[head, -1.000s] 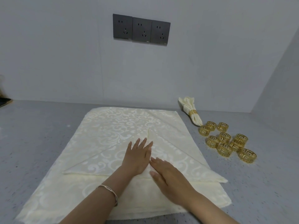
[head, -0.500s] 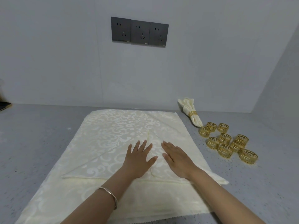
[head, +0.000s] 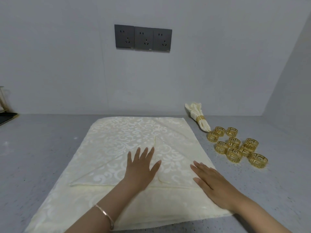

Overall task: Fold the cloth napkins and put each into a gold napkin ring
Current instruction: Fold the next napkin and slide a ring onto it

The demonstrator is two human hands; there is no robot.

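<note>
Both hands flat, fingers straight and spread, nothing pinched or held: left hand [head: 141,167] presses palm-down on the middle of the folded napkin [head: 104,172], right hand [head: 213,184] lies palm-down on its right part and covers the right corner. Folded napkin is a triangle on top of the napkin stack [head: 117,132], on the grey counter [head: 42,148] straight in front of the person. Long edge runs left-right along the near side, tip points away toward the wall. A crease runs from the tip back toward the person and passes between the two hands, just beside the left thumb. Step looks like smoothing the fold flat; ringing not yet begun for this one. Gold napkin rings [head: 235,145] sit in a loose cluster on the counter to the right of the stack, apart from the cloth, clearly nearer the right hand than the left. One finished napkin [head: 199,118] already in a ring lies beyond them by the wall. Likely next: narrow or gather the triangle along its long axis, right hand reaches right for a ring. Risk: layers slide on the stack beneath when lifted. Bracelet [head: 104,214] on left wrist.
</note>
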